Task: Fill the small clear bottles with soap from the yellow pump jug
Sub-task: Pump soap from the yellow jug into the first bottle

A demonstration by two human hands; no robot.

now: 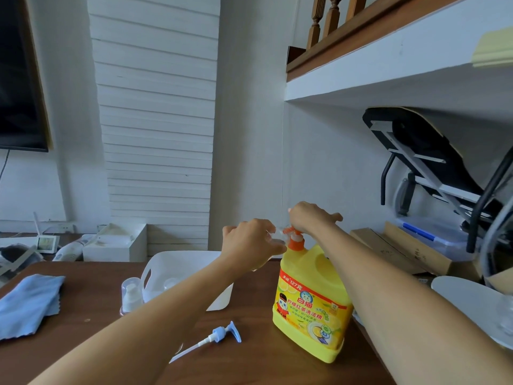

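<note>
Atop boxy yellow jug (311, 307), right hand (311, 218) cupped over orange pump (296, 242), left hand (249, 245) round clear bottle (275, 235).

Yellow jug (311, 301) upright, orange pump (296, 240) on top; small clear bottle (274, 235) at spout.
</note>
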